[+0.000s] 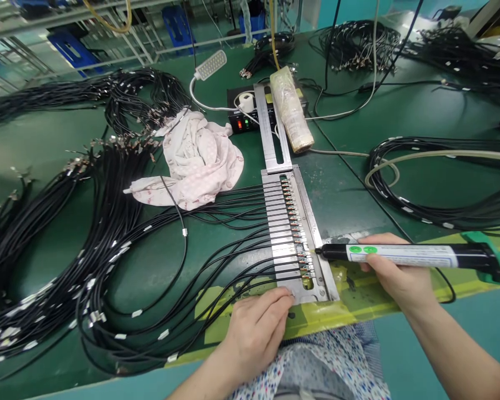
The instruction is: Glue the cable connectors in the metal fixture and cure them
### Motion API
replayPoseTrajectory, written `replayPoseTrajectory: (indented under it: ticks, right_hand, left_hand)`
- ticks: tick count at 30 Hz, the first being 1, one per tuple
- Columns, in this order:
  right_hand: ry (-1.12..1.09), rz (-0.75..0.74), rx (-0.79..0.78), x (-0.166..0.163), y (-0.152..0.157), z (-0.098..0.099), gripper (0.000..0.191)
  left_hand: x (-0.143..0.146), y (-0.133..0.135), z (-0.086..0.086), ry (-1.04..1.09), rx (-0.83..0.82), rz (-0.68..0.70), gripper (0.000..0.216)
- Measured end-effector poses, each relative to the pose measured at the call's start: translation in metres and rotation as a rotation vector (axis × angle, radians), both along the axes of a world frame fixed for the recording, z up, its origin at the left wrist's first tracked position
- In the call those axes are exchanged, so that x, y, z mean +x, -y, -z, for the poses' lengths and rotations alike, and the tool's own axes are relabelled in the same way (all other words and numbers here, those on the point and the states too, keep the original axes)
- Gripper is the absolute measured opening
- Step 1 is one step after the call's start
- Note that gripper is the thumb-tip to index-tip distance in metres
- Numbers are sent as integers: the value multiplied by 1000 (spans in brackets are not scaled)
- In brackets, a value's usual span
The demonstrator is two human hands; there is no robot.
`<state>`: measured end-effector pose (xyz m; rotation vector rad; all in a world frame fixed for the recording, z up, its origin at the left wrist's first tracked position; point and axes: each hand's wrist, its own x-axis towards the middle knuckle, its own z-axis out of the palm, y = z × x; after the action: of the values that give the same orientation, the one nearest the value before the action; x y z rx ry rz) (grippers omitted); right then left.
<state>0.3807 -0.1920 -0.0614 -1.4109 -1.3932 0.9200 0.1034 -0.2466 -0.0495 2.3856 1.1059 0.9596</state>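
Observation:
My right hand (395, 272) is closed around a black dispensing syringe (408, 255) with a white label and a green flanged end. The syringe lies nearly level, its tip over the right side of a metal jig (280, 253). Across this jig runs a row of black cables (245, 222), their stripped ends lined up at small metal connectors (294, 216). My left hand (260, 325) has its fingers together and bent, gripping the jig's near left corner; its thumb is partly hidden.
Bundled black cables (120, 200) cover the left, with a coil (416, 205) at right. A crumpled pink cloth (204, 158) lies beyond the jig, near a black control box (237, 122), a small lamp (210, 65) and a tape-wrapped tool (290, 111). Yellow tape (475, 266) lines the near table edge.

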Motion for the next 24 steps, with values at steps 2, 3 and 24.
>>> replayPoseTrajectory:
  ticks: [2, 3, 24]
  right_hand:
    - [-45, -42, -6, 1, 0, 1, 18]
    - [-68, -50, -5, 2, 1, 1, 17]
    - [-21, -43, 63, -2, 1, -3, 16]
  left_hand:
    - [1, -1, 0, 4, 8, -2, 25]
    - [1, -1, 0, 4, 9, -2, 25]
    - [-1, 1, 2, -31, 3, 8, 27]
